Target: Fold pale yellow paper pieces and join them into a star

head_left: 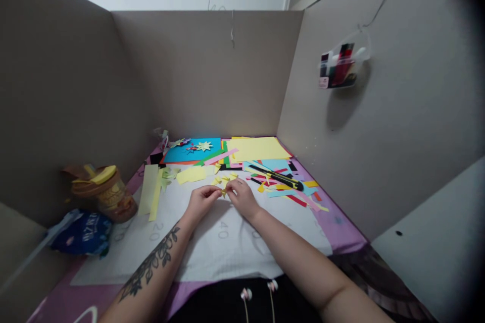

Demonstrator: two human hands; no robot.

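Over the middle of the white sheet (212, 267), my left hand (202, 199) and my right hand (242, 198) meet at their fingertips. Both pinch a small folded yellow paper piece (224, 193) between them. Several more yellow folded pieces (225, 178) lie just beyond my fingers. To their left is a flat pale yellow paper rectangle (191, 175). Farther back, a pale paper star (204, 146) rests on blue paper (178, 153). The exact folds of the held piece are too small to make out.
A black and yellow utility knife (282, 178) lies among coloured paper strips (299, 199) at right. Yellow sheets (259, 150) are stacked at the back. On the left stand a brown cup (113, 194) and a blue packet (83, 232). Grey panels (212, 75) enclose three sides.
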